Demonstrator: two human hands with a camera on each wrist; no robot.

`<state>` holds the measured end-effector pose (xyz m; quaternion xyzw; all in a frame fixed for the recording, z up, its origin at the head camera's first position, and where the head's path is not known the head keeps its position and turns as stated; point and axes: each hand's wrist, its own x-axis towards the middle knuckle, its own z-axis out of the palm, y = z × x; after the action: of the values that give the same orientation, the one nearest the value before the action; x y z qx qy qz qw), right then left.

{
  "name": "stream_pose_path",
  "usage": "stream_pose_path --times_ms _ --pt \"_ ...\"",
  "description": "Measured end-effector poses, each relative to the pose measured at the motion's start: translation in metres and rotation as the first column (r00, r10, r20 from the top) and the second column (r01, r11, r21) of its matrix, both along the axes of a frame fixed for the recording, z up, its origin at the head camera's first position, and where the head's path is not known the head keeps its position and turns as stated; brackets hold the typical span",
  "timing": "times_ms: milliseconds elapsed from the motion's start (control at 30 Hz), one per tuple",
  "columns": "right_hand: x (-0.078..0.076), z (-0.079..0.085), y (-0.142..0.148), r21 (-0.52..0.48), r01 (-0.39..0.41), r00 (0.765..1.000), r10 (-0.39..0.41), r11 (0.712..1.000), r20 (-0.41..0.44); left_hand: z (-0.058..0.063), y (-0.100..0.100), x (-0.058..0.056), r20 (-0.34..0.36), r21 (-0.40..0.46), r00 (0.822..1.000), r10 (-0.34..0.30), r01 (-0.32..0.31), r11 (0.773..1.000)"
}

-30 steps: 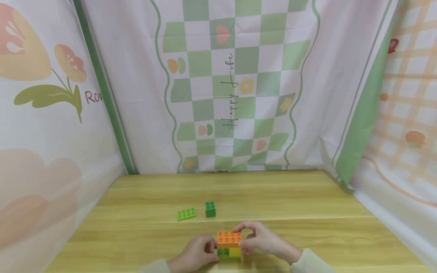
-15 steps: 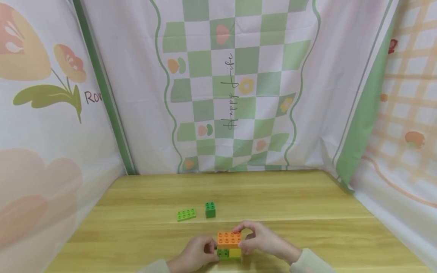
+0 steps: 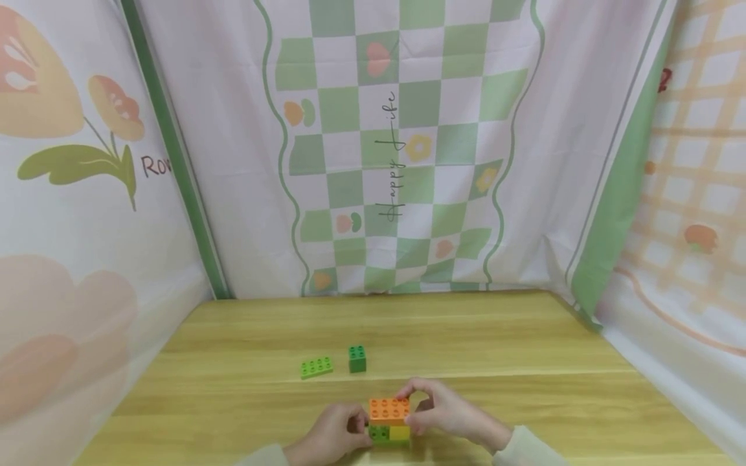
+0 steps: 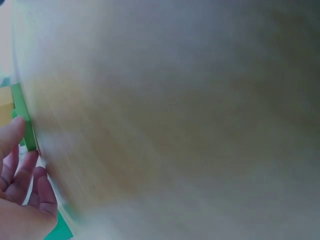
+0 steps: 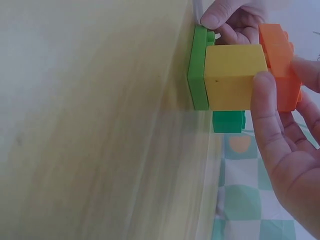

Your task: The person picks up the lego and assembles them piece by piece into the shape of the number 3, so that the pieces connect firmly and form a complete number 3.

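In the head view, an orange brick (image 3: 389, 410) with studs up sits over a yellow block (image 3: 399, 432), which stands on one end of a light green studded plate (image 3: 380, 432). A narrow gap shows between the yellow block and the slightly slanted orange brick (image 5: 280, 65) in the right wrist view. My left hand (image 3: 337, 432) pinches the plate's left end, with the thumb on its top in the left wrist view. My right hand (image 3: 449, 414) grips the orange brick, its thumb at the near edge and fingertips at the far side.
Farther back on the wooden table (image 3: 233, 401) lie another light green studded plate (image 3: 316, 367) and a dark green brick (image 3: 357, 359). A checkered curtain (image 3: 402, 162) hangs behind the table, with printed cloths on both sides.
Both hands keep their places on the bricks, and the stack looks the same. Only the head view has shifted slightly.
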<state>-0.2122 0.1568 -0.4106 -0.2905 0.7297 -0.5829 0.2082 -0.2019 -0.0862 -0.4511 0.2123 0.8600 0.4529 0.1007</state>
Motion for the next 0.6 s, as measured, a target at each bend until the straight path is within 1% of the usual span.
stream_pose_path --times_ms 167,367,600 --pt "-0.0010 -0.0004 -0.0007 0.004 -0.025 0.999 0.025 1.000 -0.035 -0.0011 -0.0005 0.0001 -0.025 -0.002 1.000 0.002 -0.002 1.000" --pt "0.0006 0.0002 -0.0030 0.017 -0.038 0.996 0.039 0.999 -0.075 -0.0009 -0.0004 0.0004 -0.016 -0.002 1.000 0.002 -0.002 1.000" --pt "0.0029 0.0016 -0.0029 0.040 0.003 0.999 -0.002 0.999 -0.032 -0.0022 0.0003 -0.0014 0.002 0.007 1.000 -0.005 0.005 1.000"
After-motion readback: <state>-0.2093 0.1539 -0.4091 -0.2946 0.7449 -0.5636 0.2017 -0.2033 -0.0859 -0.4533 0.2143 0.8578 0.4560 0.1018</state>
